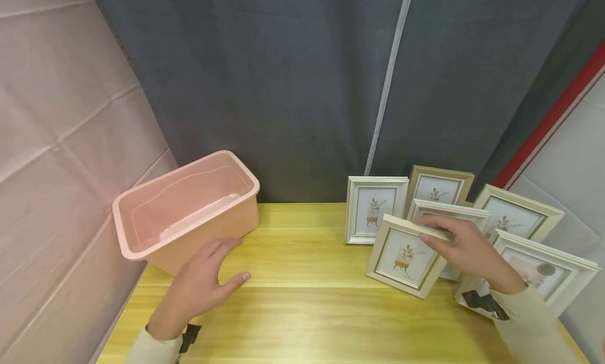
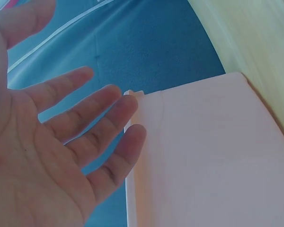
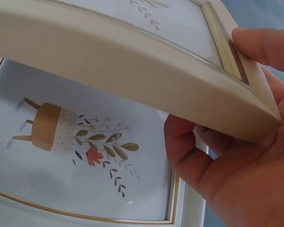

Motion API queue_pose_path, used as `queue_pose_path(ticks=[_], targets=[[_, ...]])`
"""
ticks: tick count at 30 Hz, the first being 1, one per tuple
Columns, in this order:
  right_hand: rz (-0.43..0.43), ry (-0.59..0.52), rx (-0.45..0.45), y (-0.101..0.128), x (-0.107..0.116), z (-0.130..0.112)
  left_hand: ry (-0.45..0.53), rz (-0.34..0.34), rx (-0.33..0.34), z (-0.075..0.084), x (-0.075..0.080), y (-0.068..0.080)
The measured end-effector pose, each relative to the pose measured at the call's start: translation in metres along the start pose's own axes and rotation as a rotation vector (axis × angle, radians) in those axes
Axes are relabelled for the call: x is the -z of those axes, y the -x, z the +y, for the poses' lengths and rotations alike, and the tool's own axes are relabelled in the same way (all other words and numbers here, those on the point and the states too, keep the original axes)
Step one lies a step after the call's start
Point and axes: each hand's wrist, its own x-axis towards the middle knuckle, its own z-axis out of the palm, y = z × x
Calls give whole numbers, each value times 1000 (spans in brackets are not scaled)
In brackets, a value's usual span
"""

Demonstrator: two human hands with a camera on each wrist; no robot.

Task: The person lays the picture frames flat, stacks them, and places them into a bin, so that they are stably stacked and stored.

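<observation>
A person's right hand [image 1: 465, 246] grips the top edge of a cream picture frame [image 1: 405, 255] that stands tilted on the near right part of the wooden table [image 1: 302, 306]; the right wrist view shows the thumb [image 3: 262, 45] on the frame's upper corner and the other fingers curled beneath its edge, so this hand is clamped on the frame. The frame shows a print of a potted plant on a small stand. Just behind it, and partly covered by the hand, stands a white frame [image 1: 451, 211], and further frames cluster around: a white frame at the far left of the group [image 1: 375, 209], a gold frame [image 1: 439, 188] against the dark curtain [image 1: 302, 80], a cream frame to the right [image 1: 517, 214], and a large white frame [image 1: 543, 272] at the near right. The left hand [image 1: 200, 285] lies flat on the table with fingers straight and spread, holding nothing, its fingertips touching or just beside the near wall of a pink plastic bin [image 1: 186, 211] that stands at the far left of the table. The two hands are well apart.
</observation>
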Motion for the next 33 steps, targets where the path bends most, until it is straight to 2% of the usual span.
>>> queue_pose_path(ticks=[11, 24, 33], targets=[[-6, -32, 24, 1, -2, -1, 3, -18, -3, 2, -7, 1], [-27, -37, -23, 0, -1, -3, 24, -22, -22, 6, -15, 1], [-20, -79, -27, 1, -3, -2, 26, -24, -32, 6, -18, 0]])
